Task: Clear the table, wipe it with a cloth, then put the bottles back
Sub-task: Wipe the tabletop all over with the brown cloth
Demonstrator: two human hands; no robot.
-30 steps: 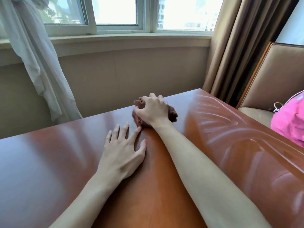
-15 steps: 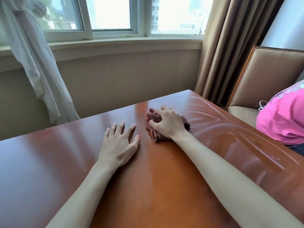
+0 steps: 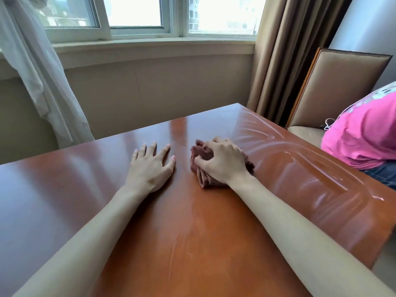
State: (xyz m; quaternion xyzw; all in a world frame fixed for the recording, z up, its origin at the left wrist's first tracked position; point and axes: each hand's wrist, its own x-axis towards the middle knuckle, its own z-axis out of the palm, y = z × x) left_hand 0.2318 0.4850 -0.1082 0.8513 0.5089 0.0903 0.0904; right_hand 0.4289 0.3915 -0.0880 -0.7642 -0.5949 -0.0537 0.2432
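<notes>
**Wiping step in progress, bottles not back yet**

The table (image 3: pixel 64 189) has no bottles on it, so clearing looks done. My right hand (image 3: pixel 222 162) grips the brown cloth (image 3: pixel 200 155), bunched and pressed on the top approx. in the middle. My left hand (image 3: pixel 151 168) lies flat beside it, fingers spread, holding nothing. Wet streaks show on the right part; the left part looks dry, so I judge wiping is abt half done. Bottles are not in view.

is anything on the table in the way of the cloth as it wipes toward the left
Only the left hand, resting flat on the table just left of the cloth that the right hand grips. No other object shows there.
</notes>
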